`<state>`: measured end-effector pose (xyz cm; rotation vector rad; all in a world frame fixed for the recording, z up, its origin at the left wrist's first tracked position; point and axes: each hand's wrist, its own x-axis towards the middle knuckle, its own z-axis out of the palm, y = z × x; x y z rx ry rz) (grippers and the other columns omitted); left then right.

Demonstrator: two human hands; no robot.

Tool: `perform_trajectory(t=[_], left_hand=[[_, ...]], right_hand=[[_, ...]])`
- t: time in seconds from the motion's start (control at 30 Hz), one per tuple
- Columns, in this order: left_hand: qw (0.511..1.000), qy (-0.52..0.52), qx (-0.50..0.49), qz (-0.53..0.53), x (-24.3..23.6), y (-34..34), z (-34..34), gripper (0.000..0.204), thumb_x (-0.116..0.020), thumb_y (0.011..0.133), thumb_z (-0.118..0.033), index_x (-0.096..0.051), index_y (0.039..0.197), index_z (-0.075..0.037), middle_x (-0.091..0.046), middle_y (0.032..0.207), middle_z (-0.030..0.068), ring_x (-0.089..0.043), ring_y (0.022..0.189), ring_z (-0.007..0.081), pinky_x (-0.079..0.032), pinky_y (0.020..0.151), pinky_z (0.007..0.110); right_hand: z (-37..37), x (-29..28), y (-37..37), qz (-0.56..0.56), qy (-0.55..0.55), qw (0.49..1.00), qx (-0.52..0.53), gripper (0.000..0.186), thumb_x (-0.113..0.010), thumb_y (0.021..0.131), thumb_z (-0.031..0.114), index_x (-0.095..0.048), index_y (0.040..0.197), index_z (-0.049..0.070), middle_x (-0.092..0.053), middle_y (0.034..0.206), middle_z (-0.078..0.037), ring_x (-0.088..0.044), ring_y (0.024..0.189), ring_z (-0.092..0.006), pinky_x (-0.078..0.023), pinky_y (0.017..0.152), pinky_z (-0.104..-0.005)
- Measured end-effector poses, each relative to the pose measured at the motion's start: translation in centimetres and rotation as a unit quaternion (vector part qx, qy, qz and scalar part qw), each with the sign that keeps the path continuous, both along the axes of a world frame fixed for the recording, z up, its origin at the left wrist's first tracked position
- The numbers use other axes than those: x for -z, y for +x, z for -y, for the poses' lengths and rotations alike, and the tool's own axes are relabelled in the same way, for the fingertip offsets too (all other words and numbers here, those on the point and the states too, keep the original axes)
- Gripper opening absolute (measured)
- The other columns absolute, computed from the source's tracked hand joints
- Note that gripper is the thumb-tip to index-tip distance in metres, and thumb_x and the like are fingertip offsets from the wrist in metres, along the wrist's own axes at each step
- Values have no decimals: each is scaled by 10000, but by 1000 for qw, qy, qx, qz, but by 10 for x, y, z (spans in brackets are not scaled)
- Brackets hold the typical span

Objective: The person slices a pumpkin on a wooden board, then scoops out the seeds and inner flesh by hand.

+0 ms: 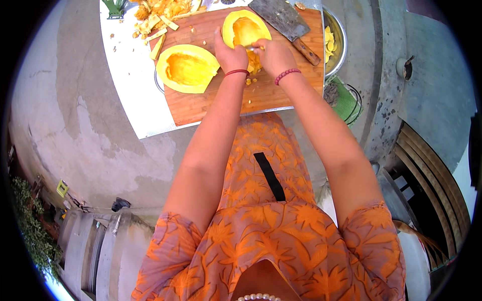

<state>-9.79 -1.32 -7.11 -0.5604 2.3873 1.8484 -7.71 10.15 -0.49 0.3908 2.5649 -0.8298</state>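
Observation:
A hollowed yellow pumpkin half (231, 25) is tilted up over the wooden cutting board (201, 108), cut side facing me. My left hand (232, 54) grips its left lower rim. My right hand (275, 56) is closed around a thin metal utensil (251, 48), perhaps a spoon, at the pumpkin's lower edge; most of it is hidden. Stringy orange pulp (254, 62) hangs below, between my hands, with a few seeds on the board. To the left of my left hand lies a second pumpkin half (188, 69), its scraped hollow facing up.
A cleaver (283, 20) with a wooden handle rests at the board's upper right. Beyond the right edge is a metal bowl (342, 45) with yellow pieces. Pulp and peel strips (163, 17) lie at the far left of the white table (125, 75), near a green tool (115, 8).

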Motion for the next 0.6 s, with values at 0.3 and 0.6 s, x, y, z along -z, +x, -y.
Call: perform_trajectory(t=[0.3, 0.6], left_hand=[[999, 42, 7, 8, 2, 2, 3, 694, -533, 767, 102, -435, 1444, -18, -578, 1339, 189, -570, 1236, 298, -432, 1067, 354], [982, 172, -8, 80, -2, -4, 12, 768, -532, 738, 129, -409, 1473, -55, -562, 1327, 153, -594, 1146, 247, -509, 939, 319]], right_hand=[[7, 9, 17, 42, -11, 999, 4, 207, -657, 923, 204, -750, 1084, 113, -711, 945, -209, -686, 906, -363, -545, 821, -420], [22, 23, -3, -29, -24, 998, 51, 208, -608, 937, 183, -743, 1076, 108, -715, 958, -189, -692, 901, -352, -556, 810, -435]])
